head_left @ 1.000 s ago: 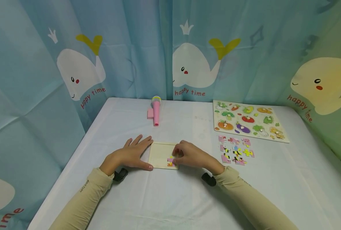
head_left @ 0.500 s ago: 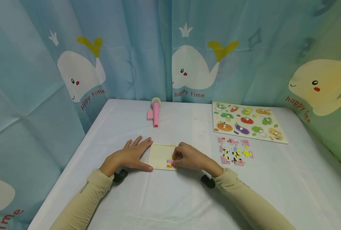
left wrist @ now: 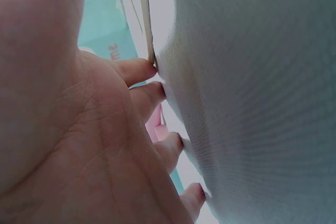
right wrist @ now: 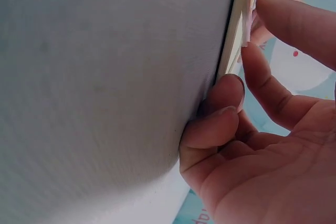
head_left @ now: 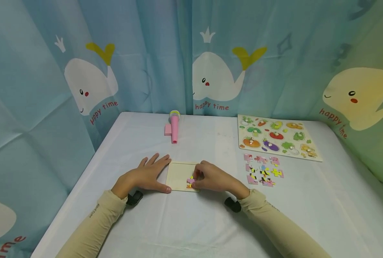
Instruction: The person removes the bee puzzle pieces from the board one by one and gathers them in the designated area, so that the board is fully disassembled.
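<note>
A shallow pale wooden puzzle tray (head_left: 178,175) lies on the white cloth. In its near right corner sits a pink jigsaw piece (head_left: 190,181) with yellow and orange marks. My right hand (head_left: 213,176) pinches this piece between thumb and index finger; in the right wrist view the pink piece (right wrist: 248,24) shows at the fingertips, with the other fingers curled by the tray's edge (right wrist: 229,45). My left hand (head_left: 146,177) spreads its fingers on the cloth, thumb and index finger against the tray's left side. The left wrist view shows a fingertip touching the tray's rim (left wrist: 145,19).
Several loose jigsaw pieces (head_left: 264,171) lie in rows right of my right hand. Behind them rests a vegetable knob puzzle board (head_left: 276,138). A pink toy microphone (head_left: 174,127) and a pink block (head_left: 167,129) are at the back. A whale-print curtain (head_left: 146,71) encloses the table.
The head view has shifted slightly. Both hands stay at the tray, with the right fingers making only tiny movements at the jigsaw piece.
</note>
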`<action>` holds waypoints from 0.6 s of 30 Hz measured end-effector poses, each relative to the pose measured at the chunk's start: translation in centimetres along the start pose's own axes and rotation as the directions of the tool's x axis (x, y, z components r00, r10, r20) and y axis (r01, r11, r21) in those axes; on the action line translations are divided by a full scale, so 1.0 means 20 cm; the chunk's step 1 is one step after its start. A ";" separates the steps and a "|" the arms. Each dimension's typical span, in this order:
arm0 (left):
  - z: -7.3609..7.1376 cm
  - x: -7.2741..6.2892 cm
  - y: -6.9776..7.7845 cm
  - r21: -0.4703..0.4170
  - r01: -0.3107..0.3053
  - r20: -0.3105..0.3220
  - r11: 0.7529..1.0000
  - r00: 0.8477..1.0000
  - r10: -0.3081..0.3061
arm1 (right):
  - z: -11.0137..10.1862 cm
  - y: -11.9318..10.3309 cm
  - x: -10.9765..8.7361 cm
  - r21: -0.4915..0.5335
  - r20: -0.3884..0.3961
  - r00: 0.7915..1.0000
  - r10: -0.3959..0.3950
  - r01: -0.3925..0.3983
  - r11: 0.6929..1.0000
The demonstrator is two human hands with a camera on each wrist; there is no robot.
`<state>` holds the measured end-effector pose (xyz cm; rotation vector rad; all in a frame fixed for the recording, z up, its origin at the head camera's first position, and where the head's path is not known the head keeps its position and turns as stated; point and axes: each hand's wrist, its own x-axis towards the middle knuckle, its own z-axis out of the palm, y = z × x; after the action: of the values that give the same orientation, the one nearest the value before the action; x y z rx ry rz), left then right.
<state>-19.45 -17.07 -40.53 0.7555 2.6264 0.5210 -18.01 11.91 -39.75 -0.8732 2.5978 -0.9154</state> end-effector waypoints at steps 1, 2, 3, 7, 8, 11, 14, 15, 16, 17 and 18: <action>0.00 0.00 0.00 0.000 0.000 0.000 1.000 1.000 0.000 | 0.00 0.00 0.00 0.008 -0.002 1.000 -0.003 0.003 1.000; 0.00 0.00 0.00 0.001 0.000 0.000 1.000 1.000 0.000 | 0.00 0.00 0.00 0.019 -0.004 1.000 -0.004 0.005 1.000; 0.00 0.00 0.00 0.001 -0.001 0.001 1.000 1.000 0.001 | 0.00 0.00 0.00 0.034 -0.004 1.000 -0.005 0.005 0.999; 0.00 0.00 0.00 -0.002 -0.006 0.000 1.000 1.000 0.006 | -0.01 0.01 0.00 0.113 0.001 1.000 0.025 -0.025 0.993; 0.00 0.00 0.00 -0.003 -0.006 0.000 1.000 1.000 0.006 | -0.01 0.01 0.00 0.132 0.003 0.999 0.036 -0.036 0.991; 0.00 0.00 0.00 -0.003 -0.005 -0.003 1.000 1.000 0.005 | -0.02 0.02 0.00 0.182 0.010 0.999 0.049 -0.050 0.982; 0.00 0.00 0.00 0.004 -0.002 -0.005 1.000 1.000 0.002 | -0.02 0.02 0.00 0.212 0.017 0.999 0.033 -0.036 0.977; 0.00 0.00 0.00 0.005 -0.002 -0.005 1.000 1.000 0.002 | -0.02 0.02 0.00 0.219 0.018 0.999 0.026 -0.030 0.975; 0.00 0.00 0.00 0.005 -0.002 -0.005 1.000 1.000 0.002 | -0.02 0.02 0.00 0.223 0.019 1.000 0.023 -0.027 0.974; 0.00 0.00 0.00 0.005 -0.002 -0.004 1.000 1.000 0.002 | -0.01 0.02 0.00 0.228 0.020 1.000 0.021 -0.025 0.973; 0.00 0.00 0.00 0.006 -0.001 -0.003 1.000 1.000 0.001 | -0.01 0.02 0.00 0.230 0.020 1.000 0.021 -0.025 0.973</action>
<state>-19.54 -17.07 -40.55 0.7591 2.6314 0.5156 -18.35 12.31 -39.84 -0.7830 2.4188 -1.1682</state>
